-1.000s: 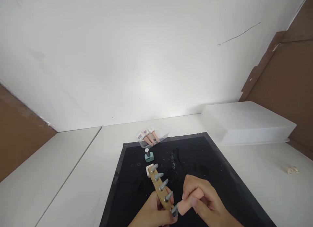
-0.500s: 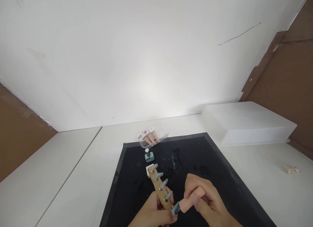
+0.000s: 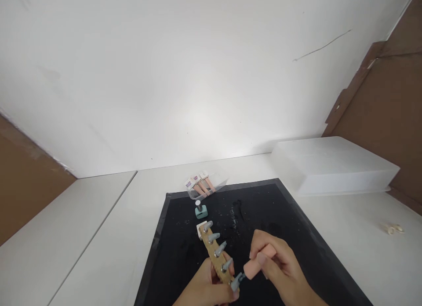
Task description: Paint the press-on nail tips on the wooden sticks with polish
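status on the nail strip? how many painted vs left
Done: all five nail tips on the wooden strip look grey already. In hand: left hand holds the strip; right hand holds a pink brush handle at the nearest tip. Left: three pink bottles untouched.

No readable text anywhere. Saw small printed labels [image 3: 195, 179] on the pink-handled tools by the mat's [image 3: 171, 253] far edge, too tiny and blurred to make out.
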Demonstrator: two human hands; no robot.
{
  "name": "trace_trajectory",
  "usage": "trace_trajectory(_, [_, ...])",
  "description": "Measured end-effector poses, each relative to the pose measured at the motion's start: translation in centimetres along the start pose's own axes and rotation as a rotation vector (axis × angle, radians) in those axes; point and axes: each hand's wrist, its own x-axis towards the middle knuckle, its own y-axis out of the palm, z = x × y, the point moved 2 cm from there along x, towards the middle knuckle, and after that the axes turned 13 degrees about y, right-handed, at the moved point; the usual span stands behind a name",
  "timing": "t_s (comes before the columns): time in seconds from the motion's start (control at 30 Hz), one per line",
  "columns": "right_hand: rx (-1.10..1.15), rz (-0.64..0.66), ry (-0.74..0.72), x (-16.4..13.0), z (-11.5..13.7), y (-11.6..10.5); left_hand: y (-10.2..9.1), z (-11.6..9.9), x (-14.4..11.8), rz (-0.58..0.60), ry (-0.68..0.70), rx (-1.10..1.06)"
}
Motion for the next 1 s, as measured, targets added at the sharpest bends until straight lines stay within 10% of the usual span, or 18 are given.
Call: trace_trajectory(1.0, [0.074, 0.046, 0.123, -0.2, -0.4, 0.1, 0.1, 0.2, 0.0, -0.003, 0.028, 0.032])
